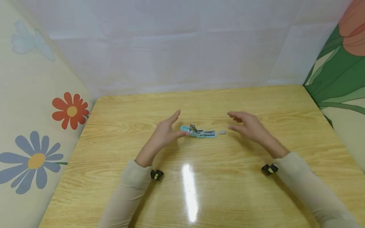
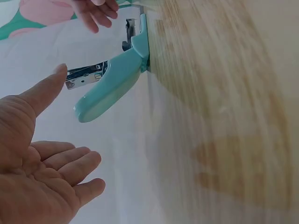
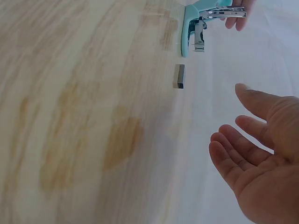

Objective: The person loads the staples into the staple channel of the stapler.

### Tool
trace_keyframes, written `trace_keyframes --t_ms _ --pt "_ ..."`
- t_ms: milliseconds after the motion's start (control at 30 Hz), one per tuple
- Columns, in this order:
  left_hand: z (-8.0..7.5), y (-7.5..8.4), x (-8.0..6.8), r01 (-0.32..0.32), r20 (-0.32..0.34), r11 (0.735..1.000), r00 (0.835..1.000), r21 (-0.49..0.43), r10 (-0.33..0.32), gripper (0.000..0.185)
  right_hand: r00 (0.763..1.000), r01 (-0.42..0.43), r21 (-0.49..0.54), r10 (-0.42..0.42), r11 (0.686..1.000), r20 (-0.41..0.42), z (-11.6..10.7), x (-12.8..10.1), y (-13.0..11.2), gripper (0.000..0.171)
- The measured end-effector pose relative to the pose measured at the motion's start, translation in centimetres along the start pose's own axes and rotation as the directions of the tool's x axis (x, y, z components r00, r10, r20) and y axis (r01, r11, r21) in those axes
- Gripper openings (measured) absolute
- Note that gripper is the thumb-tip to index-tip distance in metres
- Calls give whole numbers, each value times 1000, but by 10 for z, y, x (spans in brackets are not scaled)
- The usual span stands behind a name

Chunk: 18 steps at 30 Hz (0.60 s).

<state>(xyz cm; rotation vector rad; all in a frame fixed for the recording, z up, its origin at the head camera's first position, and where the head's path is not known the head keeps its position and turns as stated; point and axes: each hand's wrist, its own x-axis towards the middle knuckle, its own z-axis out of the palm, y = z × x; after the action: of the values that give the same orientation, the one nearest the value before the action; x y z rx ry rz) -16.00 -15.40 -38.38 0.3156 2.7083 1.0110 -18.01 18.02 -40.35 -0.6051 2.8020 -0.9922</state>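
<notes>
Unmarked teal stapler (image 1: 198,131) — loose staples (image 1: 223,133)

I'm seeing the head view looking down on the table (image 1: 114,190) from above; both wrist views are skimming close over it, sharing the stapler (image 2: 112,84).

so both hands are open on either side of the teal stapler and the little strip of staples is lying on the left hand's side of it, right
Not quite. Both hands, left and right, are open beside the teal stapler, but the strip of staples lies on the right hand's side, apart from the stapler. The head view shows it; the right wrist view shows the strip too.
</notes>
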Motion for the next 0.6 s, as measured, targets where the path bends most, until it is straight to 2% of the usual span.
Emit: trace_keyframes --t_ms 233,533,600 --pt "4 -1 3 -14 10 1000 1000 -20 14 76 1000 21 -32 -21 999 -4 12 6 0 40" --pt "9 -5 7 -49 24 998 998 -48 50 56 1000 1 -61 1 998 23 20 10 2 32" --pt "10 -6 9 -38 22 998 999 -49 40 51 1000 4 -70 -2 998 29 21 9 2 30"
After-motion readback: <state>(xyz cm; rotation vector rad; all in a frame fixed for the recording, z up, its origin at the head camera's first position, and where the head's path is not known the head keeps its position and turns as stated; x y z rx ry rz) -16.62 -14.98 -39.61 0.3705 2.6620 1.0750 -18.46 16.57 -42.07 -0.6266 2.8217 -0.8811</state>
